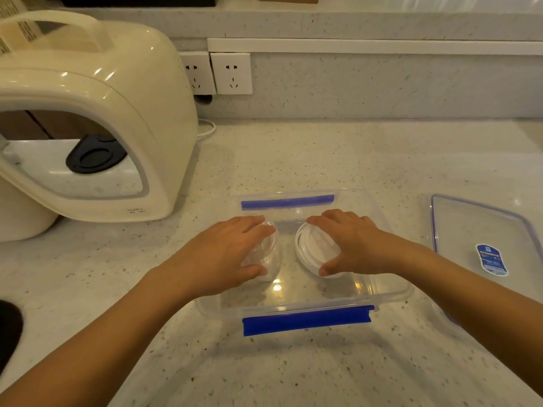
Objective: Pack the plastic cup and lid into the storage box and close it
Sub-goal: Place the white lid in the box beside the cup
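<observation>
A clear storage box (393, 292) with blue clasps stands open on the counter in front of me. Inside it, on the left, my left hand (226, 251) wraps around a clear plastic cup (271, 254) lying on its side. On the right inside the box, my right hand (349, 245) grips a white round lid (311, 245), thumb at its near edge and fingers over its far edge. The box's clear cover (470, 230), blue-trimmed with a blue label, lies flat on the counter to the right of the box.
A large cream appliance (97, 118) with a handle stands at the left, close to the box. Two wall sockets (217, 73) and a white cable (207, 130) are behind it. A dark object (8, 330) sits at the left edge. Speckled counter stretches in front.
</observation>
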A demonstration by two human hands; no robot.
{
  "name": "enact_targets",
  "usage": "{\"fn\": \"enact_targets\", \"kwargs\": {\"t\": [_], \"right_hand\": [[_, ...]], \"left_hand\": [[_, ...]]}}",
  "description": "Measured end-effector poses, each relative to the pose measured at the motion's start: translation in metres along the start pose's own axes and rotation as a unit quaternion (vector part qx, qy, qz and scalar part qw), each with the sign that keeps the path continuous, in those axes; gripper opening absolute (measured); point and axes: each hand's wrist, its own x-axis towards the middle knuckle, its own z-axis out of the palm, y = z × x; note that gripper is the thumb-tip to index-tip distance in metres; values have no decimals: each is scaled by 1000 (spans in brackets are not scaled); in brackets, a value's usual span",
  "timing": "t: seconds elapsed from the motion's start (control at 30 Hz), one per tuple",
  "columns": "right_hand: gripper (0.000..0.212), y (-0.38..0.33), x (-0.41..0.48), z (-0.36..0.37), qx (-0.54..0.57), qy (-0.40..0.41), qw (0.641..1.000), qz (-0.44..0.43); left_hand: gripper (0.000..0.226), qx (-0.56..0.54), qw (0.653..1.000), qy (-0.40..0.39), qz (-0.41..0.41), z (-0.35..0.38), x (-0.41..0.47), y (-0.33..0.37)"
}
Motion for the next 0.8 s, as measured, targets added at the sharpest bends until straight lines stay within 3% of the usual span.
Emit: {"fn": "enact_targets", "kwargs": {"t": [0.2, 0.5, 0.67, 0.8], "right_hand": [[85, -4, -12, -9, 16, 8, 1000, -5], [51, 49, -76, -39, 178, 227, 955, 73], [45, 128, -116, -23, 278, 330, 884, 180], [55, 183, -146, 4, 311, 292, 850, 311]], "left_hand": [[67, -20, 999, 29, -3, -5, 2, 9], [55, -131, 972, 157, 111, -27, 30, 134], [54, -220, 962, 98, 125, 0, 58, 230], [68, -233, 972, 21, 36, 39, 97, 262]]}}
